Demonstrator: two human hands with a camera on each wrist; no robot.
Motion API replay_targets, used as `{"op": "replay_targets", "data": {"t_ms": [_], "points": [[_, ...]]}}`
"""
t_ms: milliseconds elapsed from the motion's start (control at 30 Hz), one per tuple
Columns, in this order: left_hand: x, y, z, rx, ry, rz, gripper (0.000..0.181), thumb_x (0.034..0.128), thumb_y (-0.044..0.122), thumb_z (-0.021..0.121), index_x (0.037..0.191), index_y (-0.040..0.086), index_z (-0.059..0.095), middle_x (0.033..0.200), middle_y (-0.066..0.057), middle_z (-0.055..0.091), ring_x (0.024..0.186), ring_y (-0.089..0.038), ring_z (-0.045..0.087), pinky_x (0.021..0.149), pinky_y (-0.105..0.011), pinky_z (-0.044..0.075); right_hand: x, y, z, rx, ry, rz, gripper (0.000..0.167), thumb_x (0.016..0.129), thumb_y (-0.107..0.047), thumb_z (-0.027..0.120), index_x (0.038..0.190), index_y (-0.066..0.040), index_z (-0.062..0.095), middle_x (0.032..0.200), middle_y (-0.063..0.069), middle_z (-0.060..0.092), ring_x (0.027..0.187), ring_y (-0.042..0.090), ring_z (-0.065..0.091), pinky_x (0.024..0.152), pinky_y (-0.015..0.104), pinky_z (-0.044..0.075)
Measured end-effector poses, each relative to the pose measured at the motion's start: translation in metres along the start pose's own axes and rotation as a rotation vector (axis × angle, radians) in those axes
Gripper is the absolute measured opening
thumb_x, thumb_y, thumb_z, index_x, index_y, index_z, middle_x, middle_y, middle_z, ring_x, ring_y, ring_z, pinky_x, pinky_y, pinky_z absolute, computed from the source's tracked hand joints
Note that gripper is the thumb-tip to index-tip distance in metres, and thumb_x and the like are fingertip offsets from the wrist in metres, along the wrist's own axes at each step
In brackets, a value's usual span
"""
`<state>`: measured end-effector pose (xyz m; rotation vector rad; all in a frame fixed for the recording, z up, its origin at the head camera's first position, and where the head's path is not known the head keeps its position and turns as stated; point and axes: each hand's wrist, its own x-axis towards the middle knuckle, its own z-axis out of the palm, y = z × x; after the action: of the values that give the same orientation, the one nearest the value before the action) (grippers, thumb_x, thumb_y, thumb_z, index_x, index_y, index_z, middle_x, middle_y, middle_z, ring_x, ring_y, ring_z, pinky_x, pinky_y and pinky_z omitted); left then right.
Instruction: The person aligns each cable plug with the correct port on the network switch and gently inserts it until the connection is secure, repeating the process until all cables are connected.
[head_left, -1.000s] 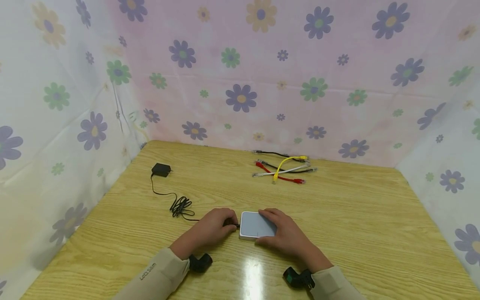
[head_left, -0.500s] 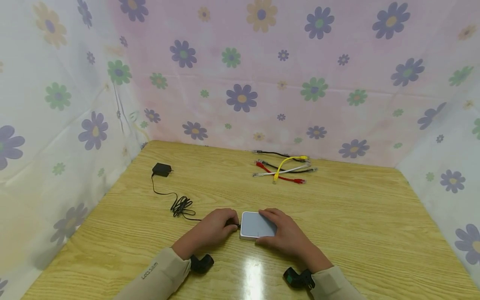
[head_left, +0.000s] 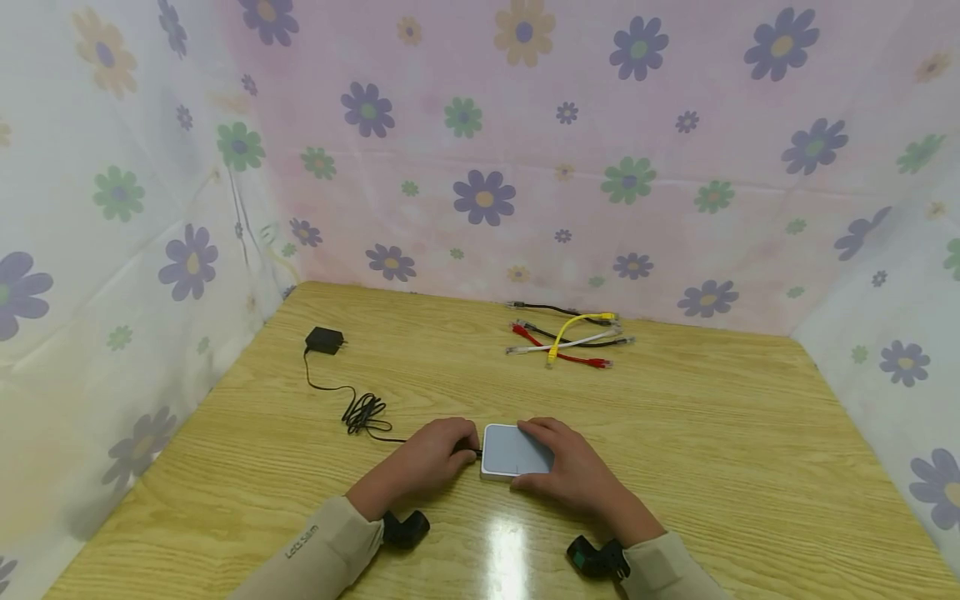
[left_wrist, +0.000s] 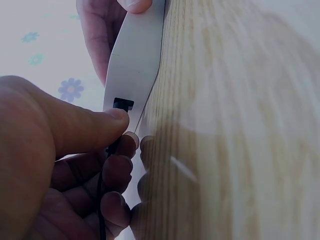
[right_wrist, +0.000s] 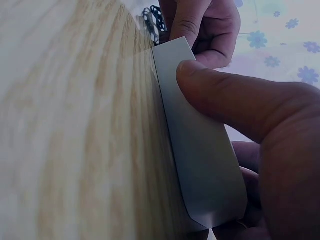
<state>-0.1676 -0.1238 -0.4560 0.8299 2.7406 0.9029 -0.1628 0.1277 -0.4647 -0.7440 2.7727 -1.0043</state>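
Note:
A flat white box with a grey top (head_left: 513,450), like a small router, lies on the wooden table. My left hand (head_left: 435,450) pinches the black power plug (left_wrist: 120,103) between thumb and fingers. That plug sits at the dark port in the box's left side; how deep it goes I cannot tell. Its thin black cord (left_wrist: 101,200) runs back through my palm. From the right, my right hand (head_left: 570,467) grips the box, thumb on the near side wall and fingers at the far side. The right wrist view shows that thumb (right_wrist: 215,92) against the box's wall.
Behind the left hand, the cord is bundled into a coil (head_left: 365,413) that leads to a black power adapter (head_left: 325,340). Several short network cables, including a yellow cable (head_left: 562,335) and a red cable (head_left: 562,354), lie crossed farther back. Flowered cloth surrounds the table (head_left: 750,467).
Almost nothing differs. My left hand stays at the plug and my right hand on the box; the head view has shifted very slightly.

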Motion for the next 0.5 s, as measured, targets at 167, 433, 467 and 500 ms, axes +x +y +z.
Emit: {"op": "replay_targets", "data": {"t_ms": [167,433,467,500], "points": [[-0.0006,0.0008,-0.0006,-0.011,-0.009,0.003,0.007,0.095,0.013,0.06,0.089,0.016,0.061,0.087,0.007,0.06,0.076,-0.006,0.051,0.071,-0.027,0.045,0.0,0.0002,0.0004,-0.003,0.0,-0.006,0.078,0.076,-0.051,0.077,0.14,-0.015,0.053,0.135,0.002,0.055,0.119,0.024,0.055,0.09,0.044,0.047],[-0.0003,0.0015,-0.0006,-0.002,-0.009,0.024,0.006,0.0951,0.014,0.06,0.089,0.015,0.061,0.087,0.008,0.06,0.076,-0.005,0.051,0.071,-0.026,0.045,0.0,0.0001,0.0005,-0.009,0.003,-0.016,0.078,0.076,-0.05,0.077,0.14,-0.014,0.053,0.135,0.003,0.055,0.118,0.024,0.056,0.089,0.043,0.048],[-0.0001,0.0015,-0.0006,-0.002,-0.01,0.026,0.007,0.0952,0.014,0.06,0.089,0.016,0.061,0.087,0.008,0.059,0.076,-0.005,0.051,0.071,-0.026,0.045,0.0,0.0001,0.0005,-0.01,0.002,-0.014,0.078,0.076,-0.05,0.078,0.14,-0.014,0.053,0.135,0.003,0.055,0.118,0.024,0.056,0.089,0.043,0.048],[-0.0001,0.0018,-0.0007,-0.002,-0.011,0.027,0.007,0.0952,0.014,0.06,0.089,0.015,0.061,0.087,0.008,0.059,0.076,-0.005,0.051,0.071,-0.026,0.045,0.0001,0.0001,0.0005,-0.012,0.002,-0.013,0.078,0.076,-0.05,0.078,0.14,-0.014,0.053,0.136,0.003,0.055,0.118,0.025,0.056,0.088,0.043,0.048]]}}
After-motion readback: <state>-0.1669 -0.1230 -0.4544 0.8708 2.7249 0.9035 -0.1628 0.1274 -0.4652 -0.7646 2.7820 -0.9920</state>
